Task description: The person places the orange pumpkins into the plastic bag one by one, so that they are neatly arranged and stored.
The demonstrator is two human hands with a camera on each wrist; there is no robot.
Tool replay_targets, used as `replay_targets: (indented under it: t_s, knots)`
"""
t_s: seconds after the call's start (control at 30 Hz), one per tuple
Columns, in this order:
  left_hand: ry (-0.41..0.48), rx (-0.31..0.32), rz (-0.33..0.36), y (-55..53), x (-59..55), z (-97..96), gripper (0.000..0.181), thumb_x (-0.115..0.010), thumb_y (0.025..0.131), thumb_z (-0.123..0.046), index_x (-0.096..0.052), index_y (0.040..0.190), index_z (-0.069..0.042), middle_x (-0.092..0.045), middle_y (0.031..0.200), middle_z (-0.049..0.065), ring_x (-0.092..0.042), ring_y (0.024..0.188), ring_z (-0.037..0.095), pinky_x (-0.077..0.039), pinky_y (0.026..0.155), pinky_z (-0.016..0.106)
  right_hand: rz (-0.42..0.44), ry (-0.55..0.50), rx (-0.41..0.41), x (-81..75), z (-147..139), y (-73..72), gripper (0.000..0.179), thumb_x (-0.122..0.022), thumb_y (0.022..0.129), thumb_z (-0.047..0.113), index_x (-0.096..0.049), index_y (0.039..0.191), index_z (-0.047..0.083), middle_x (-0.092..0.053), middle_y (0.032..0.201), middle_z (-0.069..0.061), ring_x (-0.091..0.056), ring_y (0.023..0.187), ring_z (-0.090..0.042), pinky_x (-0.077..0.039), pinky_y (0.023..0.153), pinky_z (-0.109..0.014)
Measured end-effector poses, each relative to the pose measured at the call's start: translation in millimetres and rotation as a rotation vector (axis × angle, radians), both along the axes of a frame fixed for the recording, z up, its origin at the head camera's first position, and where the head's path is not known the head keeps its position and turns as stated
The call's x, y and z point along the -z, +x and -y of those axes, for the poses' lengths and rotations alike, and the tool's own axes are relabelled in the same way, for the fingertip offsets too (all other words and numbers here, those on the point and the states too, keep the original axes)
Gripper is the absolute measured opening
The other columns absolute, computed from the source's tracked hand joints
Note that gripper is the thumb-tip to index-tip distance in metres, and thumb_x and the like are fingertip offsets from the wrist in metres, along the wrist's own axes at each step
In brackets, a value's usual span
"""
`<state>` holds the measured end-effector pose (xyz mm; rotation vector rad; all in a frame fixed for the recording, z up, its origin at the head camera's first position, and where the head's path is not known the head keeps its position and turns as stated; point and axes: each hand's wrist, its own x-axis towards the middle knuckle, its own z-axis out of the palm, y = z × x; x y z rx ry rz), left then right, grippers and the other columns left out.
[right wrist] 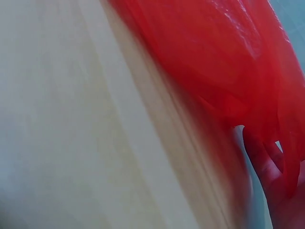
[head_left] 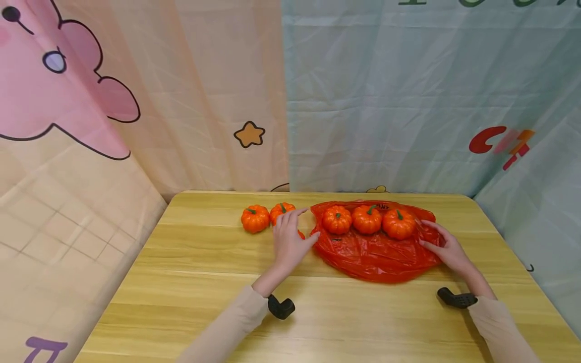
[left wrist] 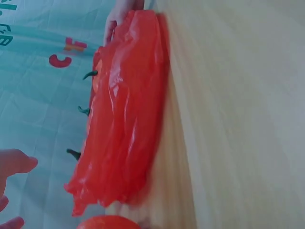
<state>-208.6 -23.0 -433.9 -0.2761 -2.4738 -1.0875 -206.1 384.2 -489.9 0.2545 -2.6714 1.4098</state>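
Observation:
A red plastic bag (head_left: 381, 257) lies spread on the table. Three small orange pumpkins (head_left: 366, 220) sit in a row at its back part, their green stems (left wrist: 84, 110) showing past the red film in the left wrist view. My right hand (head_left: 449, 251) holds the bag's right end, thumb in front and fingers behind; red film partly covers it in the right wrist view. Just off the bag's left end is my left hand (head_left: 290, 242), thumb and fingers spread apart with nothing held. It partly hides a pumpkin (head_left: 282, 209) and another orange piece below.
Another pumpkin (head_left: 255, 219) stands left of my left hand. The wooden table (head_left: 181, 282) reaches back to a printed cloth curtain (head_left: 372, 101), with more cloth at both sides. A black wrist mount (head_left: 281, 307) is on each forearm.

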Motion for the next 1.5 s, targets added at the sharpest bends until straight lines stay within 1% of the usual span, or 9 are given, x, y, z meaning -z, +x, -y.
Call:
replay_targets:
  t_s: [0.07, 0.13, 0.37, 0.5, 0.67, 0.83, 1.07, 1.3, 1.5]
  knots:
    - [-0.001, -0.005, -0.010, 0.8, 2.8, 6.5, 0.062, -0.083, 0.072, -0.026, -0.058, 0.127, -0.012, -0.059, 0.126, 0.007, -0.047, 0.112, 0.027, -0.038, 0.096, 0.046, 0.000, 0.006, 0.009, 0.9, 0, -0.3, 0.057, -0.060, 0.095, 0.016, -0.035, 0.144, 0.000, -0.035, 0.142, -0.027, -0.031, 0.106, 0.020, -0.032, 0.083, 0.003]
    - [0.000, -0.013, -0.009, 2.0, 4.9, 12.7, 0.063, -0.084, 0.071, -0.026, -0.058, 0.127, -0.013, -0.059, 0.126, 0.007, -0.046, 0.112, 0.027, -0.038, 0.096, 0.045, -0.003, 0.009, 0.013, 1.7, -1, -0.6, 0.057, -0.060, 0.095, 0.016, -0.036, 0.144, 0.001, -0.034, 0.142, -0.029, -0.031, 0.105, 0.020, -0.033, 0.082, 0.003]
    - [0.026, -0.020, 0.020, 7.2, 11.4, 29.5, 0.067, -0.086, 0.067, -0.025, -0.058, 0.126, -0.009, -0.059, 0.123, 0.010, -0.046, 0.109, 0.030, -0.038, 0.095, 0.046, -0.019, 0.001, 0.032, 2.1, -4, 0.8, 0.057, -0.061, 0.094, 0.015, -0.037, 0.144, 0.003, -0.040, 0.143, -0.011, -0.033, 0.105, 0.021, -0.033, 0.082, 0.003]
    - [0.030, -0.030, 0.048, 10.3, 15.8, 36.2, 0.068, -0.086, 0.067, -0.027, -0.057, 0.125, -0.009, -0.057, 0.123, 0.011, -0.046, 0.109, 0.030, -0.039, 0.094, 0.045, -0.015, -0.008, 0.035, 2.2, -5, 0.8, 0.057, -0.061, 0.094, 0.015, -0.037, 0.145, 0.007, -0.040, 0.144, -0.007, -0.033, 0.104, 0.022, -0.035, 0.082, 0.003]
    - [0.016, -0.051, 0.100, 10.8, 22.8, 42.5, 0.070, -0.086, 0.066, -0.032, -0.055, 0.126, -0.010, -0.056, 0.123, 0.011, -0.045, 0.109, 0.030, -0.039, 0.095, 0.044, -0.010, -0.004, 0.033, 1.6, -5, -0.6, 0.057, -0.060, 0.094, 0.014, -0.036, 0.145, 0.003, -0.039, 0.142, -0.018, -0.034, 0.102, 0.022, -0.037, 0.081, 0.002]
    - [0.016, -0.064, 0.155, 9.7, 30.0, 46.3, 0.075, -0.086, 0.065, -0.036, -0.054, 0.127, -0.009, -0.055, 0.125, 0.014, -0.045, 0.114, 0.033, -0.038, 0.099, 0.048, -0.012, 0.016, 0.033, 1.3, -4, -1.6, 0.057, -0.060, 0.095, 0.014, -0.035, 0.144, 0.000, -0.036, 0.141, -0.028, -0.033, 0.102, 0.023, -0.036, 0.081, 0.003]
    - [0.023, -0.072, 0.199, 9.0, 39.2, 48.8, 0.077, -0.086, 0.065, -0.038, -0.053, 0.129, -0.009, -0.053, 0.129, 0.015, -0.044, 0.121, 0.034, -0.039, 0.102, 0.051, -0.017, 0.015, 0.031, 1.9, -1, -0.3, 0.057, -0.060, 0.094, 0.014, -0.035, 0.143, -0.001, -0.034, 0.139, -0.032, -0.033, 0.102, 0.022, -0.036, 0.080, 0.003]
    - [0.041, -0.065, 0.258, 10.9, 43.9, 48.9, 0.079, -0.085, 0.066, -0.037, -0.051, 0.131, -0.010, -0.051, 0.134, 0.017, -0.043, 0.125, 0.037, -0.039, 0.103, 0.055, -0.006, 0.017, 0.027, 2.2, 0, -0.1, 0.057, -0.060, 0.094, 0.013, -0.034, 0.143, -0.003, -0.033, 0.138, -0.035, -0.033, 0.102, 0.022, -0.037, 0.079, 0.002]
    - [0.056, -0.057, 0.276, 12.2, 44.7, 49.0, 0.079, -0.086, 0.066, -0.036, -0.051, 0.131, -0.009, -0.051, 0.133, 0.017, -0.046, 0.124, 0.038, -0.040, 0.100, 0.058, 0.016, 0.021, 0.028, 4.1, -1, -0.3, 0.058, -0.060, 0.094, 0.015, -0.034, 0.144, -0.002, -0.034, 0.138, -0.033, -0.033, 0.100, 0.023, -0.038, 0.078, 0.002]
